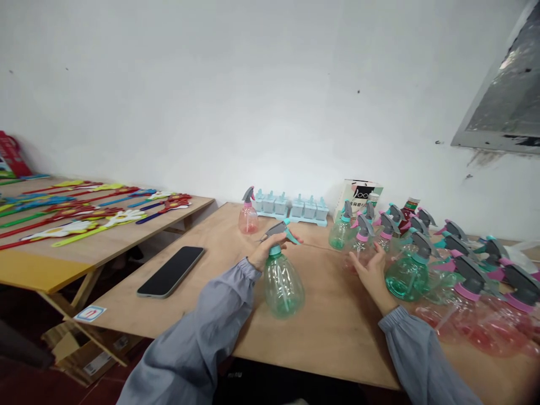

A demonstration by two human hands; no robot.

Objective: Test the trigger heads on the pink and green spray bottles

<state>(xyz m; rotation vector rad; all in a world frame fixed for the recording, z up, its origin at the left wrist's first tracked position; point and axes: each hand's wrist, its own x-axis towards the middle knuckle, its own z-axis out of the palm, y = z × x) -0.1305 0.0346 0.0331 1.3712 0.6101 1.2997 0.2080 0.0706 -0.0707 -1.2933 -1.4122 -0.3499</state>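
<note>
My left hand [264,251] is wrapped round the neck and grey spray head of a clear green spray bottle [283,284], which stands upright near the middle of the table. At the right, my right hand [371,273] has its fingers apart and nothing held in them. It is beside a pink spray bottle [358,247], partly hidden by the fingers. Just right of that hand stands a green spray bottle [407,277]. One more pink spray bottle [248,218] stands alone farther back, left of centre.
Several pink and green spray bottles [498,323] crowd the table's right side. Light blue popsicle moulds [310,210] and a printed box [342,197] line the wall. A black phone [172,271] lies on the left. Colourful hand-shaped sticks [122,219] cover another table.
</note>
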